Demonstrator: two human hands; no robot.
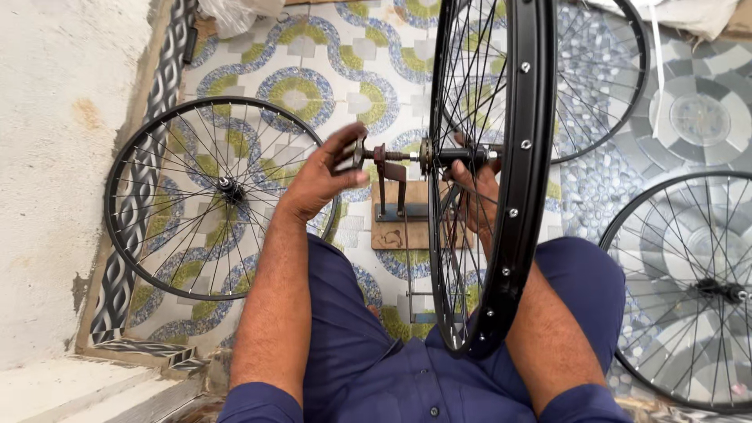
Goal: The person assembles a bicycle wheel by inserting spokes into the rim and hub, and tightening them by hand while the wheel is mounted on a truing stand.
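— Four wheels in sight, but which one is being handled?

— The black-rimmed wheel (517,196) standing upright on edge at the centre, seen almost edge-on. Thin spokes run to a hub (427,155), and its axle sits in a rusty stand (389,184) on a small wooden board (395,227) on the patterned tiled floor (329,63).

— And the hands?

— The left hand (325,176), at about nine o'clock from the hub, has its fingers curled around a dark tool (350,153) at the axle's end, grasping it. The right hand (478,192) reaches in through the spokes just below the hub; its fingers touch the axle area, but the rim hides them, so I cannot tell whether it is clenched.

— The other wheels?

— One wheel (211,196) lies flat at nine o'clock, another (603,70) at one o'clock, and a third (689,290) at four o'clock.
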